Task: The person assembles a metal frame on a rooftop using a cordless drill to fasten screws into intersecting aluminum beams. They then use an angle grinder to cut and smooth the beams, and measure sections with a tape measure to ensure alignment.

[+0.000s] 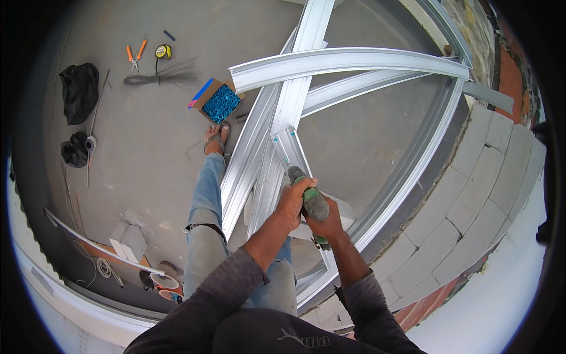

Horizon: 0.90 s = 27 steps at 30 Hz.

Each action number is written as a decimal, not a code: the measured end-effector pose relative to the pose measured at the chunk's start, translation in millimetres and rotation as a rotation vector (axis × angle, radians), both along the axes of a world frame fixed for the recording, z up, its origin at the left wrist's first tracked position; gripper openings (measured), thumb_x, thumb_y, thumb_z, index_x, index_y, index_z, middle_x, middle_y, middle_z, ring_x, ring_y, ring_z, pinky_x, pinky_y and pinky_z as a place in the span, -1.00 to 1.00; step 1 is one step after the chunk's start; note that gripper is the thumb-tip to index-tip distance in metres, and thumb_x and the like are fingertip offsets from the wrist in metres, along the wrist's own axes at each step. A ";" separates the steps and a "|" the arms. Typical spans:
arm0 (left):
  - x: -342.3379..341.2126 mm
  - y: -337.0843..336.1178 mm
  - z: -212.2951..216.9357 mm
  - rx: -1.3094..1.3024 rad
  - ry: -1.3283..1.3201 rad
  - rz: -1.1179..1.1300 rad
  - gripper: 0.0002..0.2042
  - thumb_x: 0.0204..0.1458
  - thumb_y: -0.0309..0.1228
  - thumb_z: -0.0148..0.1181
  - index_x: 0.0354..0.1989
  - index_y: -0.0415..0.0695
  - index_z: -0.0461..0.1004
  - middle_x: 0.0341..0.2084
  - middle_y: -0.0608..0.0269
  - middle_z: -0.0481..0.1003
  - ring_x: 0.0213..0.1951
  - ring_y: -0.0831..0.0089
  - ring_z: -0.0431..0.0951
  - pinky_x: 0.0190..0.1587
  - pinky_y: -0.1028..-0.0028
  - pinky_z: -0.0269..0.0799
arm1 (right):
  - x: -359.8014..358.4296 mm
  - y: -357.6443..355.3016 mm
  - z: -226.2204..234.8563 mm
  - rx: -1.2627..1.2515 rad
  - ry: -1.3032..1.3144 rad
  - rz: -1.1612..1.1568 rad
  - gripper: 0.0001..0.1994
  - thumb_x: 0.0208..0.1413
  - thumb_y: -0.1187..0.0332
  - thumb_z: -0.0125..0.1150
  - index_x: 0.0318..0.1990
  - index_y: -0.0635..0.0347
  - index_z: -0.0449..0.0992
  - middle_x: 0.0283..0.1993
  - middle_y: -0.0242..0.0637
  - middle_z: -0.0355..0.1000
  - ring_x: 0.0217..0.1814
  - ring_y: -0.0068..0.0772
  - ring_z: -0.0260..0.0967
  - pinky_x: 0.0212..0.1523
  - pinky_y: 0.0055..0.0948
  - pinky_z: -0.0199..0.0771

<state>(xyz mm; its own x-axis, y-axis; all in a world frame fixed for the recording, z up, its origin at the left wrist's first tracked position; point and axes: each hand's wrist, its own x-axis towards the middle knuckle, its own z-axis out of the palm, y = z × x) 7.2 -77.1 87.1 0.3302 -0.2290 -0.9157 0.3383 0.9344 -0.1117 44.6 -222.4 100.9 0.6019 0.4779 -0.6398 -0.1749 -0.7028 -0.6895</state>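
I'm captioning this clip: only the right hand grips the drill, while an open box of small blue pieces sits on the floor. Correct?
Not quite: the head view shows both the left hand and right hand gripping the drill. The open box is as you said.

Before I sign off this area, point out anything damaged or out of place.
The jeans look torn at the left knee, where a dark, ragged gap crosses the cloth. Thin wire fans out loosely near the tape measure, looking untidy. The channels lie crossed at uneven angles; any bend may be just the lens.
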 end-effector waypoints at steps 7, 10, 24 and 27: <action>-2.7 -2.3 -10.7 -0.049 -0.031 0.101 -0.70 0.01 -0.19 0.35 -0.18 -0.09 0.52 -0.29 0.25 0.49 -0.19 0.32 0.52 -0.03 0.25 0.48 | 13.1 12.4 6.5 -0.095 -0.014 0.110 -0.50 -0.09 0.39 0.43 0.09 0.18 0.54 -0.22 0.07 0.63 -0.09 0.15 0.62 -0.11 -0.14 0.59; -5.2 -6.6 -17.5 -0.065 -0.038 0.157 -0.73 -0.01 -0.21 0.33 -0.21 -0.07 0.52 -0.31 0.25 0.49 -0.21 0.31 0.53 -0.05 0.23 0.50 | 18.3 15.7 9.2 -0.205 0.011 0.161 -0.45 -0.13 0.34 0.49 0.11 0.11 0.53 -0.17 0.04 0.63 -0.06 0.18 0.60 -0.08 -0.09 0.58; 5.0 -7.1 -28.4 -0.133 -0.044 0.418 -0.80 -0.03 -0.22 0.26 -0.35 -0.07 0.51 -0.37 0.25 0.52 -0.29 0.29 0.56 -0.13 0.24 0.56 | 69.0 43.1 18.4 -0.317 -0.018 0.511 -0.53 -0.14 0.21 0.48 -0.02 0.06 0.54 -0.19 -0.04 0.63 -0.07 0.19 0.58 -0.07 0.04 0.59; 8.8 -8.0 -33.7 -0.134 0.009 0.454 -0.79 -0.03 -0.22 0.27 -0.35 -0.09 0.51 -0.37 0.23 0.52 -0.29 0.28 0.57 -0.12 0.26 0.57 | 72.8 48.9 18.3 -0.309 -0.013 0.555 -0.54 -0.14 0.20 0.47 -0.02 0.05 0.55 -0.22 -0.03 0.63 -0.09 0.19 0.58 -0.06 0.06 0.59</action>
